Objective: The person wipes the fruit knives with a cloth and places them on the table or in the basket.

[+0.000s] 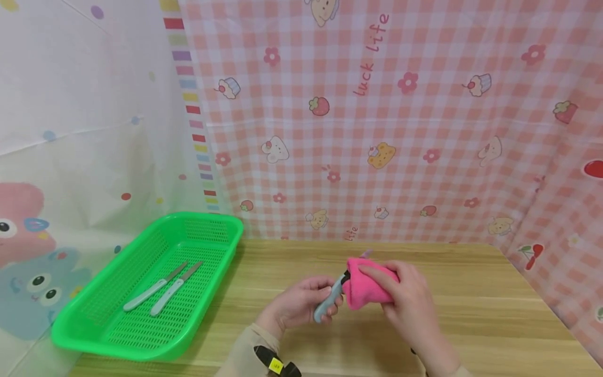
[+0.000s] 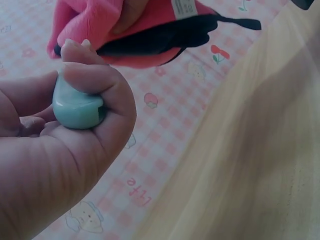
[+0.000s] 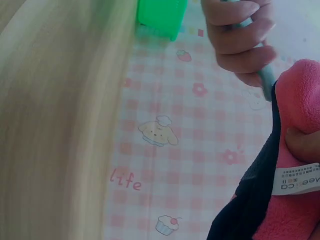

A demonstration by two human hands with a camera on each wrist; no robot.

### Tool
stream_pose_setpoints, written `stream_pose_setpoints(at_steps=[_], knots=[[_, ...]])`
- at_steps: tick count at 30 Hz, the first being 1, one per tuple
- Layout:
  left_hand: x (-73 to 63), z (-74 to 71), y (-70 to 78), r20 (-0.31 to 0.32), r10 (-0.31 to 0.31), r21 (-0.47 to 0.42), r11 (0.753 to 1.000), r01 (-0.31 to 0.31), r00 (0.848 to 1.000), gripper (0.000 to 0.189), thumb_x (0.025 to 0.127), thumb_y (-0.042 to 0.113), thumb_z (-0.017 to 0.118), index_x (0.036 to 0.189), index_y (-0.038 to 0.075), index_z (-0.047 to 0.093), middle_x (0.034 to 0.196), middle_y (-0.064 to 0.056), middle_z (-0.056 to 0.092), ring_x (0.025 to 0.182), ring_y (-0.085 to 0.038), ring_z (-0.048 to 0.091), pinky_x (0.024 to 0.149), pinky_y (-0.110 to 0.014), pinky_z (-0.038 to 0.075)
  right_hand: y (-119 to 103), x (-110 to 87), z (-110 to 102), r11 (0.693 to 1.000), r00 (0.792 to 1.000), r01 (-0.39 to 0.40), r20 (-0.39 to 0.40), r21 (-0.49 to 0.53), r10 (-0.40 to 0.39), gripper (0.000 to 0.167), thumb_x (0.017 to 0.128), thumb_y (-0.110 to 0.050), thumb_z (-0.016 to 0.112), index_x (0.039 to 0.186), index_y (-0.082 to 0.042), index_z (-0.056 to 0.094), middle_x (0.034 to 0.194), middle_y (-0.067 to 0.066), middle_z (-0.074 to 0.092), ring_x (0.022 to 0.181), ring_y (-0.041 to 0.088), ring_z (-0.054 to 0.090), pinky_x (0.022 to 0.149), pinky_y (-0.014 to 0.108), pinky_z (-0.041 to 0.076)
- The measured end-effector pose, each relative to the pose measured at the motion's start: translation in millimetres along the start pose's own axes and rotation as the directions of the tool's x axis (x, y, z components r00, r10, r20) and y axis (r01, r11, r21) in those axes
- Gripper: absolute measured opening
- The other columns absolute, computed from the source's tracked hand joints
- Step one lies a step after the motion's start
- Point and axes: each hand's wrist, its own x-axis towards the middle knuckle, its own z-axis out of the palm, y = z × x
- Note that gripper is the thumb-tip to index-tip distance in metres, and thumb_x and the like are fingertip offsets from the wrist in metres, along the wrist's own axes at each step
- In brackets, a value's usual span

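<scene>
In the head view my left hand (image 1: 301, 301) grips a pale blue-green handle (image 1: 327, 302), fingers curled round it. The handle's rounded butt (image 2: 77, 112) faces the left wrist camera. Its far end meets a pink plush cloth (image 1: 365, 293), which hides whatever extends beyond the handle. My right hand (image 1: 414, 298) holds this cloth from the right, thumb and fingers pressed into it. Black edging (image 3: 250, 185) and a white printed label (image 3: 297, 179) show on the cloth in the right wrist view. A dark strap (image 2: 245, 23) sticks out from it.
A green plastic basket (image 1: 207, 306) stands at the left of the wooden table (image 1: 494, 324). Inside lie two knives (image 1: 176, 285) with pale handles, side by side. A pink checked curtain (image 1: 348, 131) hangs along the back and right; a white patterned one (image 1: 94, 157) hangs at left.
</scene>
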Motion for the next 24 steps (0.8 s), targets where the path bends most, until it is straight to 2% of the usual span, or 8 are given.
stream_pose_setpoints(at_steps=[5,14,16,20,24], knots=[[-2.2,0.5,-0.4,0.041,0.022,-0.012,1.0,-0.022,0.999,0.033,0.107,0.004,0.028,0.113,0.012,0.06,0.096,0.001,0.061,0.077,-0.007,0.054,0.065,-0.02,0.045,-2,0.9,5,1.0,1.0,0.004,0.008,-0.019,-0.004,0.075,0.054,0.017,0.075,0.116,-0.025,0.072,0.099,0.013,0.063,0.085,0.033,0.058,0.071,0.051,0.045],[-6.7,-2.2,-0.2,0.041,0.031,-0.016,0.999,-0.03,0.999,0.034,0.107,0.003,0.03,0.117,0.011,0.062,0.094,0.001,0.061,0.077,-0.006,0.054,0.064,-0.018,0.045,-2,3.2,12,0.999,1.0,-0.013,-0.005,-0.044,0.012,0.07,0.057,0.018,0.074,0.112,-0.024,0.074,0.099,0.014,0.063,0.083,0.033,0.057,0.069,0.048,0.045],[-8.0,-3.0,-0.3,0.041,0.038,-0.011,0.999,-0.037,0.998,0.033,0.107,0.004,0.032,0.121,0.008,0.062,0.094,0.001,0.062,0.077,-0.006,0.055,0.064,-0.018,0.045,-2,3.4,13,0.999,1.0,-0.02,-0.009,-0.05,0.02,0.07,0.057,0.019,0.075,0.112,-0.024,0.074,0.099,0.015,0.062,0.083,0.034,0.057,0.07,0.048,0.045],[-10.7,-4.8,-0.3,0.027,0.037,0.013,0.999,-0.037,0.999,0.031,0.107,0.006,0.035,0.129,-0.006,0.054,0.094,0.0,0.062,0.077,-0.007,0.055,0.064,-0.018,0.045,1,4.1,15,0.998,0.999,-0.038,-0.021,-0.056,0.037,0.07,0.057,0.02,0.072,0.111,-0.023,0.074,0.099,0.015,0.062,0.085,0.034,0.056,0.069,0.048,0.044],[-13.4,-5.7,0.6,-0.006,0.013,0.035,0.999,-0.013,1.0,0.031,0.106,0.007,0.038,0.129,-0.008,0.052,0.093,0.001,0.062,0.076,-0.007,0.055,0.064,-0.018,0.045,4,5.0,15,0.997,0.998,-0.057,-0.035,-0.06,0.055,0.069,0.056,0.021,0.074,0.11,-0.023,0.075,0.1,0.015,0.062,0.087,0.034,0.056,0.069,0.049,0.043]])
